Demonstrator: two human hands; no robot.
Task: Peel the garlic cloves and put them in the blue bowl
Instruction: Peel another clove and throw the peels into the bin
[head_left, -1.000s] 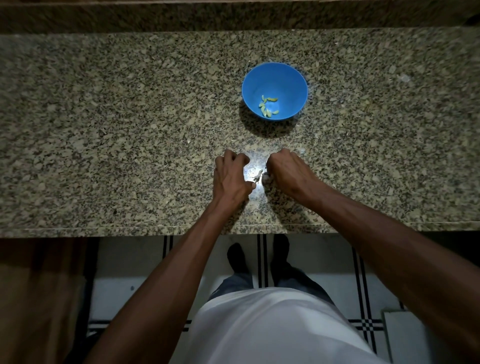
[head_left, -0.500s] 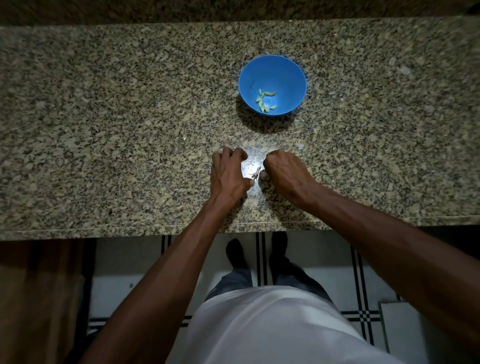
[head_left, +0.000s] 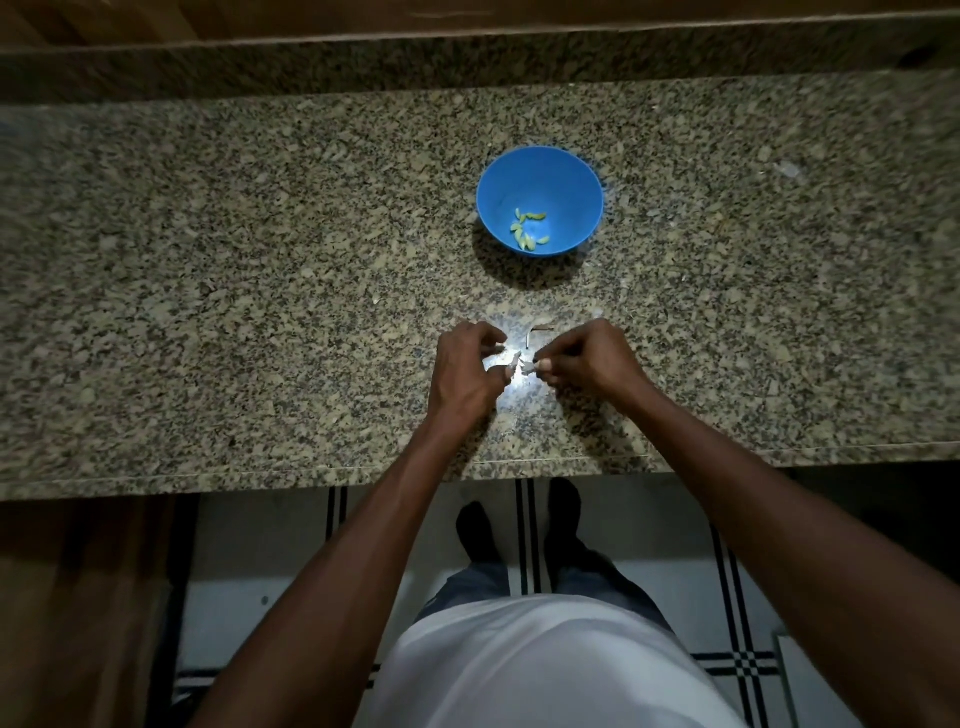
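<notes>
The blue bowl (head_left: 540, 200) sat on the speckled stone desk (head_left: 208, 291), a bit past the middle. Inside it, near the bottom, lay a few peeled garlic cloves (head_left: 527, 231), pale yellow and close together.

Both hands were on the near side of the blue bowl, well apart from it, and close to each other over a bright spot of light on the desk. The left hand (head_left: 465, 371) had its fingers (head_left: 488, 338) curled, and its thumb and a finger pinched one end of a small pale garlic clove (head_left: 522, 364). The right hand (head_left: 589, 358) had its fingers curled too, and they pinched the other end of the same bit. It was too small to tell if it was the clove or only its skin.

A curled scrap of peel (head_left: 537, 332) lay on the desk between the hands and the blue bowl, just past the fingers.

On the near side of the desk, far from the blue bowl, were a white shirt (head_left: 540, 670), two dark feet (head_left: 519, 525) and a white floor (head_left: 260, 561) with black lines.
</notes>
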